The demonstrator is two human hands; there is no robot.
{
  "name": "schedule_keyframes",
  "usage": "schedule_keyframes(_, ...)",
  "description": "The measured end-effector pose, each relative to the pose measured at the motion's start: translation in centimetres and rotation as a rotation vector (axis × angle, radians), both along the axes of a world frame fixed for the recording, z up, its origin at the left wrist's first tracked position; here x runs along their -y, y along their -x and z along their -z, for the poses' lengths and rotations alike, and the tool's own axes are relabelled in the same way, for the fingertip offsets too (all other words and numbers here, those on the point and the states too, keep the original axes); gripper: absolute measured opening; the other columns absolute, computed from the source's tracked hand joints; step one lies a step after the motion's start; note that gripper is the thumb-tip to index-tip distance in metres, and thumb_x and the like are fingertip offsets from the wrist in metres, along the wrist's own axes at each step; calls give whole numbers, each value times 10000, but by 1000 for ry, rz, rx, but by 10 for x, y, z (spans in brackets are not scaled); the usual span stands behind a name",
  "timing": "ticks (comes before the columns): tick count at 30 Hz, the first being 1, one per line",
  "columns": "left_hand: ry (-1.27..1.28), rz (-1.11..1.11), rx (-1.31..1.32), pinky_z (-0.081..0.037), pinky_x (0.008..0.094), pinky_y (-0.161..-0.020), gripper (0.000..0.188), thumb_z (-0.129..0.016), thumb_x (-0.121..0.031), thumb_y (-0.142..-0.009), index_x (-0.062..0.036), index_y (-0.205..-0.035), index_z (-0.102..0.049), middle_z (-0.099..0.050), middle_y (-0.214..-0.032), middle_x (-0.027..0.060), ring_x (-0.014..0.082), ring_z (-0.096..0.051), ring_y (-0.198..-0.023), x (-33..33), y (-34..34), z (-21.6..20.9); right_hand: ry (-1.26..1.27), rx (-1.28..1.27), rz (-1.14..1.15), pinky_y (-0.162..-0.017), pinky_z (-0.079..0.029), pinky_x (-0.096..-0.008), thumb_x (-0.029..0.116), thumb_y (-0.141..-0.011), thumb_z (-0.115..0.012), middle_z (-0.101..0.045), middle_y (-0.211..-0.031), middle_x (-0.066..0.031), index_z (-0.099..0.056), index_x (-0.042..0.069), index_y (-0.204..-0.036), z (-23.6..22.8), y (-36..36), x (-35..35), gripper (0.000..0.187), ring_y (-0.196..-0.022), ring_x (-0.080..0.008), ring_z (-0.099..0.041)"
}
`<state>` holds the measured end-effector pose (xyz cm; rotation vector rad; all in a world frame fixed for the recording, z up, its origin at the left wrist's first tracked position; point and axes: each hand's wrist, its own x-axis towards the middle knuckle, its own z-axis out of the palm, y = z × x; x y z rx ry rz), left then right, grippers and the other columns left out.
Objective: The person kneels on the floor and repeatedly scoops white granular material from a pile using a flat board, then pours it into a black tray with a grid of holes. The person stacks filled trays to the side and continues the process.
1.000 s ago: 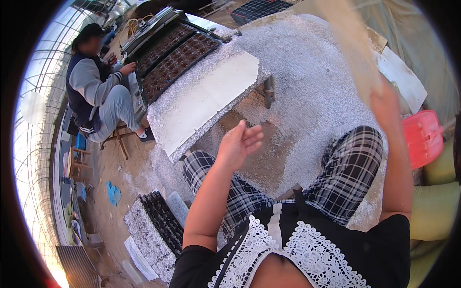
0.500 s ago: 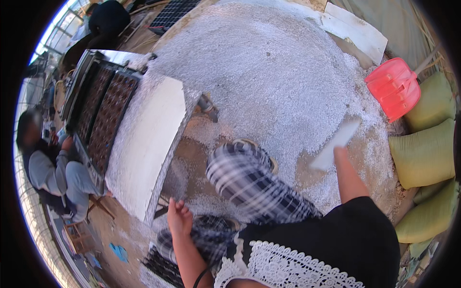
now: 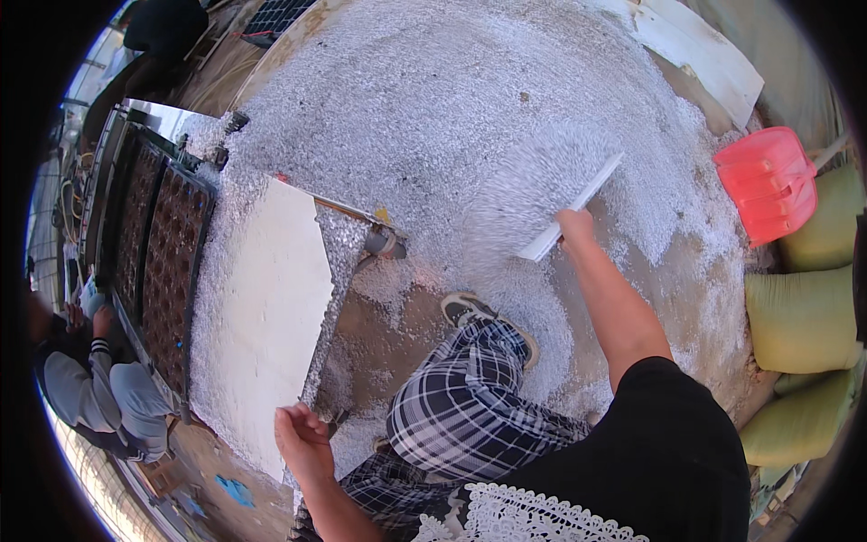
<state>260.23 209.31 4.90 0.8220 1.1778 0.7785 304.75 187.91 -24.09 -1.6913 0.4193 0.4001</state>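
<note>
White panel [image 3: 589,193] is being clamped by the right hand [image 3: 573,226], the left hand [image 3: 305,440] hanging near the worktop [image 3: 262,298], its grip loosely apart.

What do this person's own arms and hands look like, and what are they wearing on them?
The left hand and right hand are both bare, with no gloves showing. The right arm has a short, plain black sleeve that leaves the forearm uncovered. The left forearm is bare too; its sleeve is out of view.
</note>
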Motion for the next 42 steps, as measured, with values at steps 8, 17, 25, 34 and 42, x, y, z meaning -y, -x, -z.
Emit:
schedule_keyframes(8,-58,-105,212,-484,284,-754,319,-411,-210,-895,-42,-1166,-432,-491,-1135,65,142,-534,-871,-125,11,31,-36,179,-433,-632,-456,-314,78,-693,-557,-595,-860,-159,-532,-87,-965,-137,-10,-60,319,-724,-198,-577)
schedule_keyframes(17,95,-306,424,-460,381,-845,389,-503,-240,-848,54,-1086,-413,-509,-1129,174,249,-525,-1012,-238,41,59,594,-252,206,-611,-471,-361,78,-651,-499,-595,-824,-195,-554,-50,-951,-1,-73,221,332,-719,-292,-602)
schedule_keyframes(25,140,-542,384,-494,359,-771,387,-552,-289,-819,23,-1004,-418,-531,-1064,174,272,-551,-930,-290,43,59,529,80,-33,-440,-420,-367,35,-644,-463,-557,-719,-159,-535,-39,-946,-11,-156,120,319,-563,-253,-547)
schedule_keyframes(34,214,-366,324,-468,221,-491,274,-584,-310,-804,-43,-776,-530,-581,-686,43,129,-524,-532,-327,94,72,289,403,-344,-747,-431,-311,69,-638,-509,-594,-912,-157,-531,-12,-1045,-89,-173,-23,415,-835,-242,-568)
schedule_keyframes(42,159,-506,253,-416,184,-427,241,-556,-276,-827,-65,-719,-510,-558,-625,24,94,-479,-479,-295,51,66,185,475,-601,-755,-430,-314,111,-690,-565,-593,-942,-156,-520,-5,-1074,-181,-139,-102,404,-852,-235,-570)
